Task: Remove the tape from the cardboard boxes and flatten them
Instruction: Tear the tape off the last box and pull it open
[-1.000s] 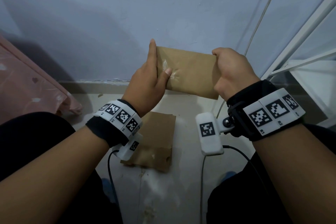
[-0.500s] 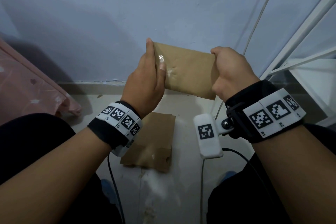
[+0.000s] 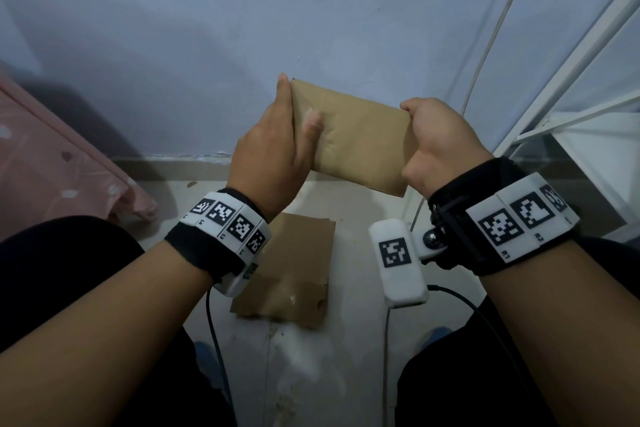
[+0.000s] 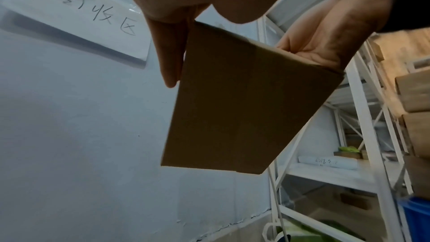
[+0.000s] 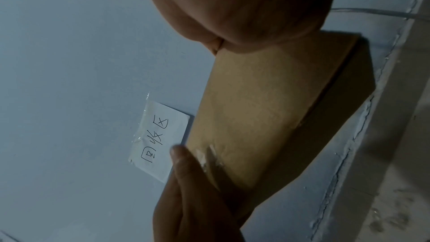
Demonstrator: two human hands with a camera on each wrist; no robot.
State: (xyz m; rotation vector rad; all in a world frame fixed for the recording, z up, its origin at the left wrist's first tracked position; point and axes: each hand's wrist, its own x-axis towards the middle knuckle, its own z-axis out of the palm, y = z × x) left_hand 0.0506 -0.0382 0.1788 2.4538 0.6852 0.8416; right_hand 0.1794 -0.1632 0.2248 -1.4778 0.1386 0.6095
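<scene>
A small brown cardboard box (image 3: 360, 139) is held up in front of the wall, between both hands. My left hand (image 3: 277, 149) holds its left end, fingers straight along the far edge and the thumb pressed on the near face where clear tape (image 5: 206, 157) shines. My right hand (image 3: 436, 142) grips the right end with curled fingers. The left wrist view shows the box's (image 4: 239, 109) underside, and the right wrist view shows its (image 5: 260, 113) near face. A flattened cardboard box (image 3: 294, 270) lies on the floor below.
A pale wall stands close ahead with a handwritten paper label (image 5: 160, 141) taped on it. White metal shelving (image 3: 571, 107) with more cardboard boxes (image 4: 414, 113) stands at the right. Pink cloth (image 3: 52, 163) lies at the left. Cables (image 3: 214, 329) run over the floor between my knees.
Both hands have lifted the box slightly. The left thumb slid up the near face towards the left end, over the taped spot. The right hand's grip is unchanged.
</scene>
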